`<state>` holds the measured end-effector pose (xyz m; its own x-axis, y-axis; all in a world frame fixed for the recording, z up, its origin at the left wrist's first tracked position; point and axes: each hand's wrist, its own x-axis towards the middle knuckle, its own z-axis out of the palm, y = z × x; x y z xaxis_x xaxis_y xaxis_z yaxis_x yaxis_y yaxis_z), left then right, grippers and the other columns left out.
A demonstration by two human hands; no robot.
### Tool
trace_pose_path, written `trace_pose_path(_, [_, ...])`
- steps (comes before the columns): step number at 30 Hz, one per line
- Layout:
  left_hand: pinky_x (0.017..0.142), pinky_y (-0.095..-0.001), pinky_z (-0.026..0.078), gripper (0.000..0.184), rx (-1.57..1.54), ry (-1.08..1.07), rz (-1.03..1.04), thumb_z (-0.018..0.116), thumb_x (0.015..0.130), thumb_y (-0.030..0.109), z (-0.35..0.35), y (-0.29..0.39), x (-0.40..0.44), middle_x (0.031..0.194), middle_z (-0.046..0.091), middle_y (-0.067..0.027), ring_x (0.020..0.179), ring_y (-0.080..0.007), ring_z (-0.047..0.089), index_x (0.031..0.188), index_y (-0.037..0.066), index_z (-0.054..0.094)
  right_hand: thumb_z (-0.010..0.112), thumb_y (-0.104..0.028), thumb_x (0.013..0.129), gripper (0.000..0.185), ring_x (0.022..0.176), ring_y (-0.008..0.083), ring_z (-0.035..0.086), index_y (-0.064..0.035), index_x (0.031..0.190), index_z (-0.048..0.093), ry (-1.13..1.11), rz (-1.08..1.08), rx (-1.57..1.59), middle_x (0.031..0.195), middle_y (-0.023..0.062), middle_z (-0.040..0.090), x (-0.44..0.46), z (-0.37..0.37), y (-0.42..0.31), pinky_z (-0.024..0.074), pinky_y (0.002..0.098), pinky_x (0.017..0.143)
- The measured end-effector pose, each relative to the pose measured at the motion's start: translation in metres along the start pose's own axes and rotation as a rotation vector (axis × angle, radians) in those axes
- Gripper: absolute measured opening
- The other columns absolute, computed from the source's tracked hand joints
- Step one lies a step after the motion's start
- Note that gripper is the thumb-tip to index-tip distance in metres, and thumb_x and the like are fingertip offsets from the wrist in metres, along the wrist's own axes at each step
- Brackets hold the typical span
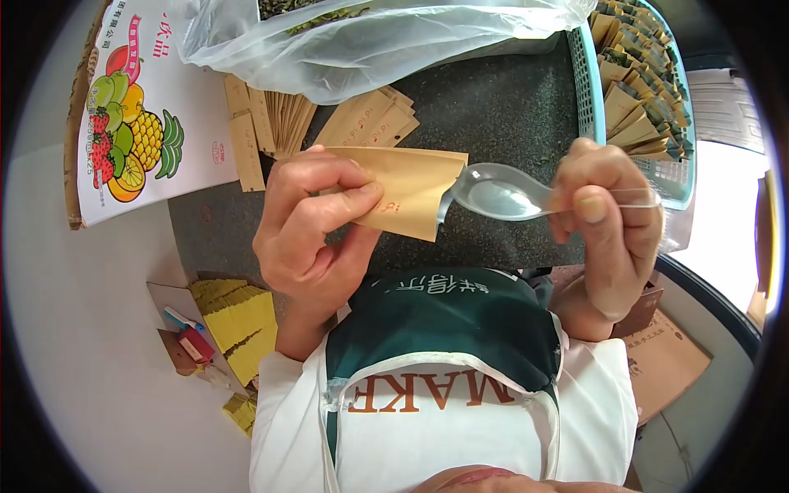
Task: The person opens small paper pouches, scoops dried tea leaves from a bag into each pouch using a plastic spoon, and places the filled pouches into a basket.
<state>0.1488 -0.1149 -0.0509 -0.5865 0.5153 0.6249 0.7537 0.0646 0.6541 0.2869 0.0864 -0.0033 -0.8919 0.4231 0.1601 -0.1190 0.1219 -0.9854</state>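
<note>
My left hand (316, 222) is closed on a small brown paper packet (415, 189), its thumb pressed on the front. The packet lies sideways with its open end to the right, and a silvery inner lining shows at that edge. My right hand (604, 218) pinches the handle of a clear plastic spoon (497, 193) between thumb and fingers. The spoon's bowl is right at the packet's mouth; whether its tip is inside I cannot tell. No contents can be made out in the see-through bowl.
A clear plastic bag (345, 57) of dark green dried leaves lies at the back. Flat brown packets (366, 119) are fanned on the dark table (526, 107). A teal basket (588, 82) of filled packets stands right, a fruit-printed carton (189, 99) left. Yellow packets (238, 320) sit lower left.
</note>
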Motion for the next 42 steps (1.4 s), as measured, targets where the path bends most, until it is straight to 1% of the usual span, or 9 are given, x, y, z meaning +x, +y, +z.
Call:
trace_pose_path(3, [0.086,-0.0422,0.053,0.026,0.013,-0.075,0.093,0.081,0.061,-0.001,0.002,0.0,0.005,0.093,0.067,-0.0098,0.084,-0.0278,0.065,0.082,0.005,0.066,0.061,-0.007,0.094,0.013,0.062,0.0117,0.045,0.0027,0.086,0.059,-0.056,0.038,-0.005,0.071,0.0056,0.054,0.003,0.011,0.007,0.0351,0.0253,0.057])
trace_pose_path(6, [0.093,-0.045,0.05,0.04,0.05,-0.2,0.12,0.081,0.068,0.011,0.013,0.008,0.011,0.107,0.067,-0.0111,0.101,-0.0294,0.066,0.102,0.01,0.06,0.06,-0.005,0.094,0.01,0.066,0.0173,0.049,0.004,0.09,0.059,-0.134,0.042,0.032,0.076,0.0094,0.054,0.004,0.018,0.015,0.0397,0.0278,0.061])
trace_pose_path(10, [0.076,-0.0408,0.049,0.071,-0.064,-0.364,0.03,0.073,0.079,0.051,0.01,0.0,0.003,0.112,0.062,-0.0137,0.093,-0.0331,0.064,0.13,0.006,0.05,0.061,-0.006,0.093,0.008,0.066,0.0211,0.051,0.0022,0.092,0.06,-0.208,-0.057,0.039,0.079,0.0098,0.056,0.008,0.018,0.018,0.0419,0.029,0.062])
trace_pose_path(14, [0.074,-0.0396,0.048,0.075,0.081,-0.455,0.042,0.069,0.079,0.056,-0.001,0.006,0.013,0.104,0.061,-0.0118,0.088,-0.0308,0.062,0.13,0.005,0.053,0.063,-0.001,0.088,0.007,0.067,0.0262,0.054,-0.0012,0.094,0.061,-0.302,-0.197,-0.144,0.082,0.0111,0.057,0.013,0.013,0.01,0.0439,0.0317,0.06])
trace_pose_path(25, [0.072,-0.04,0.048,0.064,0.188,-0.359,0.283,0.074,0.077,0.051,-0.006,0.028,0.068,0.098,0.06,-0.0073,0.087,-0.0269,0.062,0.123,0.009,0.058,0.06,0.004,0.086,0.011,0.067,0.0241,0.055,-0.0015,0.096,0.059,-0.314,-0.235,-0.321,0.08,0.0121,0.055,0.026,-0.005,-0.039,0.0433,0.0305,0.059])
trace_pose_path(29, [0.073,-0.0423,0.05,0.074,0.152,-0.354,0.339,0.071,0.079,0.058,-0.003,0.028,0.106,0.098,0.062,-0.0133,0.083,-0.0345,0.063,0.128,0.005,0.054,0.05,-0.012,0.101,0.017,0.067,0.0082,0.053,0.0016,0.094,0.059,-0.16,-0.108,-0.096,0.077,0.0023,0.057,0.048,-0.009,-0.073,0.0434,0.023,0.06])
trace_pose_path(34, [0.07,-0.041,0.051,0.056,-0.063,-0.239,0.313,0.07,0.084,0.05,-0.006,0.02,0.16,0.096,0.061,-0.0082,0.085,-0.0307,0.065,0.121,0.01,0.057,0.048,-0.025,0.103,0.026,0.064,0.0103,0.057,-0.0013,0.097,0.058,-0.243,0.108,0.234,0.073,0.0032,0.057,0.116,-0.016,-0.087,0.0452,0.0234,0.058])
trace_pose_path(37, [0.07,-0.0396,0.051,0.048,0.019,-0.245,0.226,0.071,0.086,0.044,-0.006,0.01,0.174,0.094,0.062,-0.0072,0.085,-0.0289,0.066,0.116,0.01,0.059,0.051,-0.02,0.101,0.025,0.061,0.0107,0.053,0.0016,0.092,0.059,-0.223,-0.243,-0.244,0.071,0.0039,0.057,0.138,-0.011,-0.079,0.0447,0.026,0.057])
trace_pose_path(42, [0.069,-0.0386,0.051,0.042,0.057,-0.203,0.236,0.072,0.087,0.038,0.008,-0.02,0.172,0.093,0.063,-0.0078,0.083,-0.0293,0.065,0.113,0.008,0.059,0.052,-0.016,0.1,0.021,0.061,0.0097,0.052,0.0017,0.092,0.059,-0.21,-0.307,-0.542,0.07,0.0027,0.056,0.155,-0.01,-0.073,0.0445,0.027,0.058])
